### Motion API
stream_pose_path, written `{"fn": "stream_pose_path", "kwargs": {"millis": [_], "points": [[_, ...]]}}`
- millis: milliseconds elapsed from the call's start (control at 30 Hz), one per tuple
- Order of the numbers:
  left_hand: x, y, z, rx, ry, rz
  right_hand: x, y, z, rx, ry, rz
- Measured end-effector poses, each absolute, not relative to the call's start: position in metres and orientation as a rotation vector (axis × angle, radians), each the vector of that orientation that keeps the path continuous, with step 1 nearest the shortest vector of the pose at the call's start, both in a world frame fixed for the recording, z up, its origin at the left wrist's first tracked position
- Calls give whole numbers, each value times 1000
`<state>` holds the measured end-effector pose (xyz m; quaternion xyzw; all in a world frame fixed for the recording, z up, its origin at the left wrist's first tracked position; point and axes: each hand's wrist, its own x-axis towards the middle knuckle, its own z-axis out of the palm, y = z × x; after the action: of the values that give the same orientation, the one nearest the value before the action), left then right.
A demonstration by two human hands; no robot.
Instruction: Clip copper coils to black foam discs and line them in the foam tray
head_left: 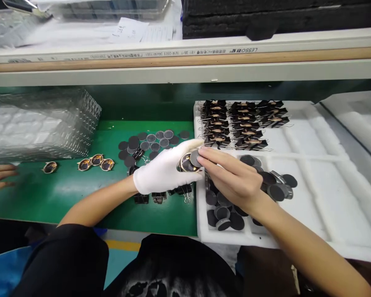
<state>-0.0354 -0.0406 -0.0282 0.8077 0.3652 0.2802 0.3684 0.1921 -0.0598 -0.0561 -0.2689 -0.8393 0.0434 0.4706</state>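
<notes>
My left hand [162, 171], in a white glove, is closed around a gold-rimmed watch case [186, 163] with a dark dial. Between the bare fingers of my right hand [235, 175] is a round grey disc [195, 158]. It overlaps the right part of the watch face; whether the two touch, I cannot tell. Loose dark and clear-edged discs [155, 146] lie on the green table beyond my left hand. Black binder clips [159, 197] sit below that glove. More grey discs [222, 213] are piled in the white foam tray [315, 181] under and beside my right hand.
Rows of binder clips gripping gold-rimmed pieces [217, 123] stand at the tray's back. Several watch cases [96, 160] lie on the left, near another person's hand [0, 177]. Stacked clear plastic trays [43, 123] stand back left. A shelf edge [160, 76] crosses above.
</notes>
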Motion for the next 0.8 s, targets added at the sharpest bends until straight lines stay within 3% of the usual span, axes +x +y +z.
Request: {"fn": "stream_pose_path", "kwargs": {"millis": [433, 500, 667, 800], "points": [[-30, -43, -35, 2184, 947, 714, 185, -65, -51, -758, -1993, 505], [-30, -43, -34, 2187, 916, 711, 184, -66, -50, -905, -1823, 688], [-32, -42, -31, 2305, 704, 539, 179, -61, -51, -1013, -1458, 1588], [-40, -36, -28, 2426, 891, 510, 177, -56, -58, -1101, -1183, 1688]]}}
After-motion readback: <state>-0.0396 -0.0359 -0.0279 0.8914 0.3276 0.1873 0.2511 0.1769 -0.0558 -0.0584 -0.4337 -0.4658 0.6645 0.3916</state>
